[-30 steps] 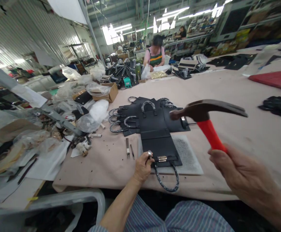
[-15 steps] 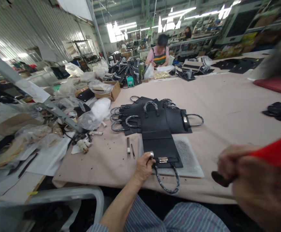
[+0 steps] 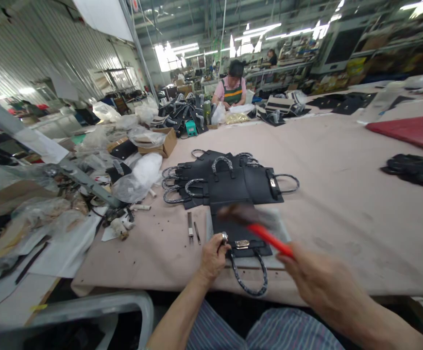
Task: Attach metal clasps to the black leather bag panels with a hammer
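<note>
My left hand pinches a small silver metal tool upright at the left edge of a black bag panel. The panel has a gold-coloured clasp and a wrapped handle that hangs toward me. Under it is a grey-white slab. Closed round the red handle of a hammer, my right hand is to the right of the panel. The hammer's head is blurred and hovers over the panel, above and right of the metal tool.
More black bag pieces with handles lie beyond the slab. A cutter and a thin pen-like tool are left of it. Plastic-wrapped items crowd the left, beside a slanted metal post. Across the table sits a person.
My right hand has swung the hammer from the far right in over the panel. My left hand still holds the metal tool at the panel's edge. The view has shifted slightly.
</note>
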Demonstrator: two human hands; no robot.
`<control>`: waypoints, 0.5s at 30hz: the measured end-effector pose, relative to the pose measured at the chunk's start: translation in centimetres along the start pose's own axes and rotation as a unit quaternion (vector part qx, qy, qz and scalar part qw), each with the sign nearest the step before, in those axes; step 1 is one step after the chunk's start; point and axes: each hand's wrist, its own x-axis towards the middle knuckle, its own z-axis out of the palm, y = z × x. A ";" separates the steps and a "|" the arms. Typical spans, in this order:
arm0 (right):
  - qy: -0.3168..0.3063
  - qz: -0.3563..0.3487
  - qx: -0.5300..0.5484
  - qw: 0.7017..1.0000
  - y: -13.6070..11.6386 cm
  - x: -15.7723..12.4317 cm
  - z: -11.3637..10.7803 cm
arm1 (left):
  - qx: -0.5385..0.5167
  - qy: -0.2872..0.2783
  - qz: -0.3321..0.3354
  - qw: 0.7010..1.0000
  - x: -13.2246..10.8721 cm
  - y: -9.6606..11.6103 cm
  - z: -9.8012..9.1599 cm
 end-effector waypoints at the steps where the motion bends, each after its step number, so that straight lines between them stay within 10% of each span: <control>1: -0.025 0.010 -0.010 1.000 0.4 -0.1 0.6 | 0.000 -0.003 -0.003 1.000 0.0 0.0 0.0; 10: -0.099 0.371 0.117 0.916 11.0 -2.3 0.3 | 0.002 -0.006 0.013 1.000 0.0 -0.3 -0.1; 15: -0.056 0.391 -0.113 0.912 17.7 -4.5 2.0 | 0.012 -0.006 0.028 1.000 0.2 0.0 -0.3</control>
